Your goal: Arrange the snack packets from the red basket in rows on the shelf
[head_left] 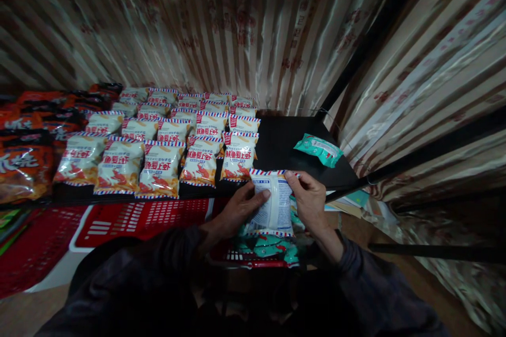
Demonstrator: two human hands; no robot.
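Between both hands I hold a white snack bag (272, 205) with red and blue striped edges, its printed back and centre seam facing me. My left hand (239, 210) grips its left side, thumb lying across the back. At the upper right corner, my right hand (308, 195) pinches the bag's top edge. Beneath the bag, a red basket (256, 263) holds teal packages (264, 246). Just beyond my hands, rows of matching white snack bags (160, 166) stand upright, fronts toward me, on a black shelf (276, 142).
Orange and black snack bags (26, 163) fill the shelf's left end. One teal package (318, 150) lies at its right. Red perforated baskets (146, 218) sit below the front edge. Black bars (415, 155) and a wrinkled printed sheet (245, 26) enclose the back and right.
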